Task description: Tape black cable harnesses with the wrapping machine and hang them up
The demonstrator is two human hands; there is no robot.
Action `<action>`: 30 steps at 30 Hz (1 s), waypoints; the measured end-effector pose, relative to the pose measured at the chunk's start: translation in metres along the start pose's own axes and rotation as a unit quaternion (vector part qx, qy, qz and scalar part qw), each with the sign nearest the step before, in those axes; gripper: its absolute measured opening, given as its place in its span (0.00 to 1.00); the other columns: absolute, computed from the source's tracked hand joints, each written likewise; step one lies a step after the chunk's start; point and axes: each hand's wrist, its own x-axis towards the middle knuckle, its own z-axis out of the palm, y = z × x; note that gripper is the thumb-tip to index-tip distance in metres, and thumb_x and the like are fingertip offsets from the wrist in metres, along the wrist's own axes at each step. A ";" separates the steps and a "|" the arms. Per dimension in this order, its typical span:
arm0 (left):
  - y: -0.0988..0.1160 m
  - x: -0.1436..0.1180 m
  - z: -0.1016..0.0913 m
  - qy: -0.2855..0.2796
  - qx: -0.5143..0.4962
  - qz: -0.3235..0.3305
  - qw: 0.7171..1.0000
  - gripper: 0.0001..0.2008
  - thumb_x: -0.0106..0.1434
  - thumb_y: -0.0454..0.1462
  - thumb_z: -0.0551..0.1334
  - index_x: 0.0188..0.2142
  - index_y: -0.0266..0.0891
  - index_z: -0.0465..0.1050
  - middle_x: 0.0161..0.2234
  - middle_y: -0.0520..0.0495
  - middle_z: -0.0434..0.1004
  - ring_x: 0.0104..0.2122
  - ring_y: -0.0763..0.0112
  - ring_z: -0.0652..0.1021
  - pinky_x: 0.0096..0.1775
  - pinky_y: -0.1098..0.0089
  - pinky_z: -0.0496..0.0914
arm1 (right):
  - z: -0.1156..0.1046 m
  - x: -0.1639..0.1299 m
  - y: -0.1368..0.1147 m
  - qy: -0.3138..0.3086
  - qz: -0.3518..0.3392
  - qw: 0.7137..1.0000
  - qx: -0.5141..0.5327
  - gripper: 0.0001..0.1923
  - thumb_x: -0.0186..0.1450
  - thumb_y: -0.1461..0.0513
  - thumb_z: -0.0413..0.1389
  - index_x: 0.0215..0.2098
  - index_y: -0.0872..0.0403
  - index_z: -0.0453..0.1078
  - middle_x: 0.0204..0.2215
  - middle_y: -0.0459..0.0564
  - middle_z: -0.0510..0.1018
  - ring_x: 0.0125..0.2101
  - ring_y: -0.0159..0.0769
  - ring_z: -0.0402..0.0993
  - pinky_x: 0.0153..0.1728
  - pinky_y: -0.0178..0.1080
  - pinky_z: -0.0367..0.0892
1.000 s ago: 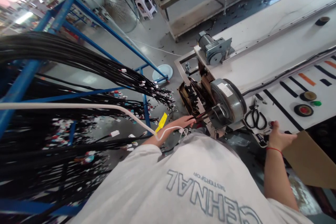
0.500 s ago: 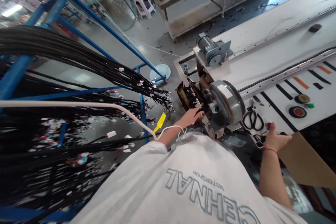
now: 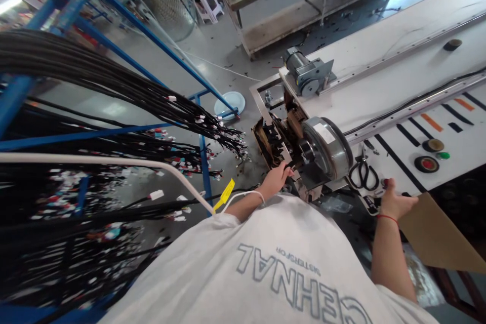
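Left hand (image 3: 276, 178) moved up from the loose wires to the black bracket (image 3: 290, 164) beside the motor drum (image 3: 326, 148), fingers curled on it; right hand (image 3: 393, 203) unchanged, open against the cardboard sheet (image 3: 436, 235).

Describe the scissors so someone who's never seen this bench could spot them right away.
Start at the long white workbench and find the big grey drum at its near end. The scissors lie flat just right of it: black looped handles, unlike the round tape rolls farther along.

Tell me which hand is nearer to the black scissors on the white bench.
Right. The right hand rests at the bench edge just right of and below the scissors; the left hand is well to their left, past the round metal motor.
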 end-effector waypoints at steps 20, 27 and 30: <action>0.032 0.058 -0.023 -0.239 -0.512 -0.369 0.738 0.23 0.75 0.42 0.46 0.25 0.35 0.66 0.15 0.58 0.54 0.14 0.82 0.59 0.21 0.80 0.58 | -0.010 -0.005 -0.019 -0.015 0.042 0.999 -0.024 0.41 0.57 0.48 0.64 0.56 0.67 0.56 0.53 0.78 0.65 0.58 0.63 0.62 0.58 0.55 0.60; 0.014 0.066 -0.028 -0.293 -0.452 -0.308 0.784 0.22 0.73 0.42 0.50 0.27 0.34 0.70 0.17 0.54 0.64 0.17 0.79 0.65 0.25 0.76 0.64 | -0.036 0.011 -0.104 -0.026 -0.188 0.980 -0.053 0.39 0.58 0.55 0.62 0.61 0.68 0.59 0.58 0.75 0.63 0.59 0.61 0.58 0.60 0.57 0.54; 0.011 0.077 -0.033 -0.355 -0.411 -0.291 0.787 0.22 0.73 0.42 0.49 0.28 0.35 0.73 0.21 0.50 0.72 0.21 0.75 0.72 0.28 0.74 0.68 | -0.023 0.001 -0.180 -0.251 -0.230 0.940 0.033 0.28 0.65 0.52 0.54 0.55 0.63 0.65 0.44 0.64 0.75 0.44 0.50 0.73 0.48 0.48 0.68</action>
